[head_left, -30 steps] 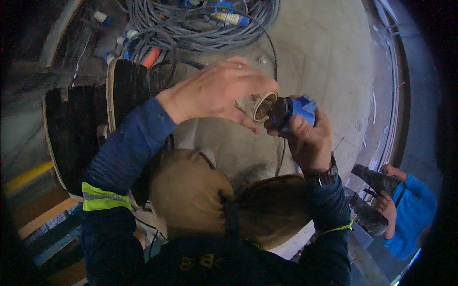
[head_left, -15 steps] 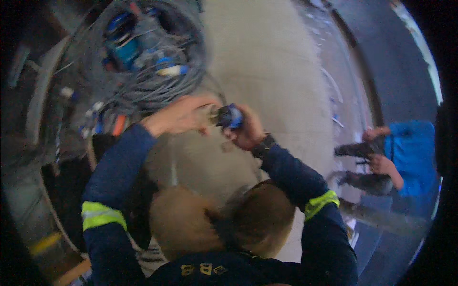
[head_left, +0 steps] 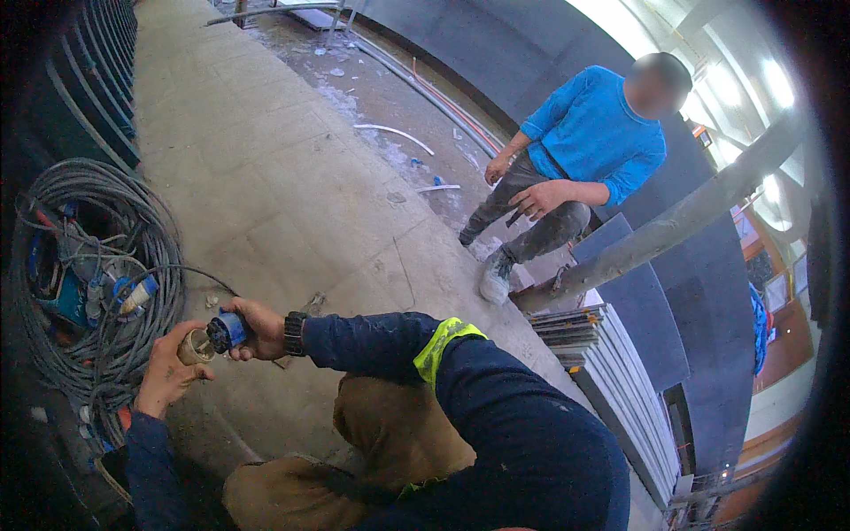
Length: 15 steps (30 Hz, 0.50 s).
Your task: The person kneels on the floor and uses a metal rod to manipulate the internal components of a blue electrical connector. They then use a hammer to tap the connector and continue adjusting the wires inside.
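My left hand (head_left: 166, 376) is closed round a hollow, cream-coloured cylindrical shell (head_left: 196, 347), its open end turned toward my right hand. In my right hand (head_left: 264, 327) is a blue-and-black electrical connector (head_left: 227, 332), gripped between thumb and fingers. The connector's dark end is close beside the shell's mouth; whether the two touch I cannot tell. A dark cable (head_left: 199, 276) runs from a big coil of grey cable (head_left: 164, 230) toward my hands, and its end is lost behind the connector.
Inside the coil lie blue and white connectors (head_left: 137, 294) and a teal object (head_left: 66, 301). A person in a blue top (head_left: 593, 133) stands at the right, near a slanting grey pipe (head_left: 673, 217) and stacked panels (head_left: 620, 380). Tiled floor (head_left: 292, 203) stretches away ahead.
My view has swung up and to the right, so the coil and hands now sit farther left and the person is seen more fully. Both hands keep their hold.
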{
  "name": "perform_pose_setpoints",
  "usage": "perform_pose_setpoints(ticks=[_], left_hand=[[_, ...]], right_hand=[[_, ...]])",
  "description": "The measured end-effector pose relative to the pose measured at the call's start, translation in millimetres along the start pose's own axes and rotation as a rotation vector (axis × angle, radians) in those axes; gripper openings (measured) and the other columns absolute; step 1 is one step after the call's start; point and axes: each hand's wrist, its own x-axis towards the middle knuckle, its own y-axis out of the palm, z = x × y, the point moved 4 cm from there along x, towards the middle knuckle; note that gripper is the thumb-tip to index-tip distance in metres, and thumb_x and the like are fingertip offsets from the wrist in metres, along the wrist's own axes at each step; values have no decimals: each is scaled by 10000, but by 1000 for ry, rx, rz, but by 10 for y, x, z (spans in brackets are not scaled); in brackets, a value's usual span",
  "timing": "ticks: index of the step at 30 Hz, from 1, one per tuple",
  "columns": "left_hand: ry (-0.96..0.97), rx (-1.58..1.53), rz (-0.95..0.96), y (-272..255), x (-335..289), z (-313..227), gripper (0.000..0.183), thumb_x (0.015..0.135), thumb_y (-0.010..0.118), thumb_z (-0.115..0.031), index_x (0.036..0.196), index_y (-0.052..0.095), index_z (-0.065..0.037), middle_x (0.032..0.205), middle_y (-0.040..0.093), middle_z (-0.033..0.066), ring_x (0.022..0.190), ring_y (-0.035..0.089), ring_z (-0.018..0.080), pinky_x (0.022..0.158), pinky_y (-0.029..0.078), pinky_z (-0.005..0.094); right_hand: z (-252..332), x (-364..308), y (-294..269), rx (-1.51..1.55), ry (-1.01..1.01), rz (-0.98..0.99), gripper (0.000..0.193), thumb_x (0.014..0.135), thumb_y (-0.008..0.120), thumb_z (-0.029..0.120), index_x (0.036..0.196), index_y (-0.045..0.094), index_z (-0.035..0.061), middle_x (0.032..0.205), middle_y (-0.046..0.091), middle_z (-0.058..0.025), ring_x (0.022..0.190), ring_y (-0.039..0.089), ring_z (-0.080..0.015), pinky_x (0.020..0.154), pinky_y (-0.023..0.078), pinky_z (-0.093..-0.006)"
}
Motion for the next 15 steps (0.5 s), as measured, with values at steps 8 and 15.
perform_pose_setpoints(ticks=[8, 15], left_hand=[[42, 21, -46, -53, 5, -60, 751, 532, 917, -265, 1172, 595, -39, 982, 665, 90, 926, 633, 184, 815, 498, 333], [78, 182, -60, -31, 8, 48, 750, 580, 915, -268, 1208, 565, -54, 1001, 669, 114, 919, 653, 236, 818, 511, 359]], right_hand=[[24, 76, 23, -10, 0, -4, 416, 945, 435, 458, 997, 561, 66, 767, 630, -108, 528, 604, -233, 410, 465, -326], [50, 65, 31, -39, -59, 57, 375, 939, 482, 414, 1015, 557, 54, 845, 642, -117, 609, 634, -269, 505, 523, -369]])
